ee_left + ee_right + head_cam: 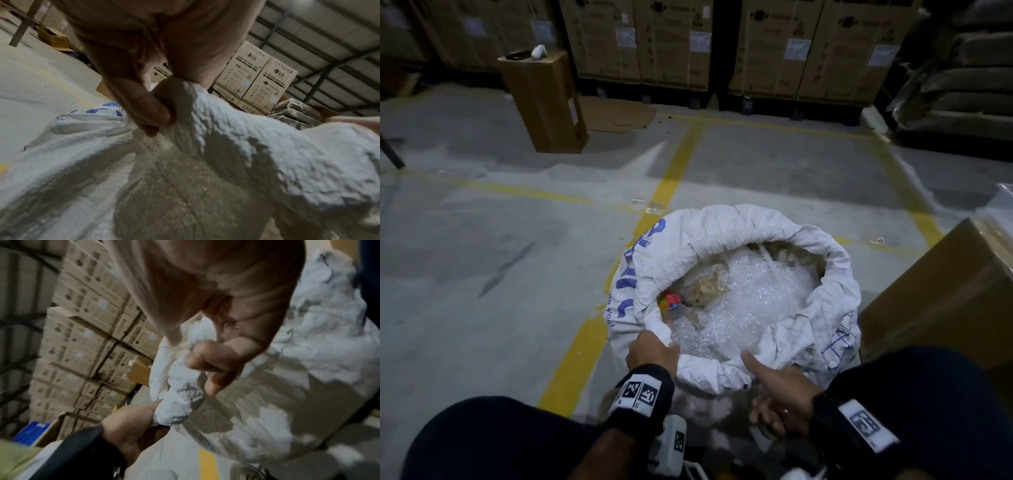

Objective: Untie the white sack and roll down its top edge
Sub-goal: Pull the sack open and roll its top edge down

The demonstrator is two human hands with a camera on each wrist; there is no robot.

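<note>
The white woven sack (722, 226) with blue lettering stands open on the floor just in front of me. Its top edge is rolled outward into a thick rim all round. Bubble wrap (750, 298) and a colourful wrapper (669, 301) show inside. My left hand (657, 346) grips the near-left part of the rim, with fingers curled round the roll (148, 110). My right hand (760, 380) holds the near rim, thumb on top and fingers curled against the outside (205, 360). In the right wrist view the left hand (131, 423) clutches the same roll of the sack (179, 408).
A large cardboard box (945, 291) stands close on the right of the sack. An upright carton (544, 99) stands at the back left, with rows of stacked cartons (671, 44) behind. Yellow lines (674, 171) mark the concrete floor. My knees (493, 438) flank the sack.
</note>
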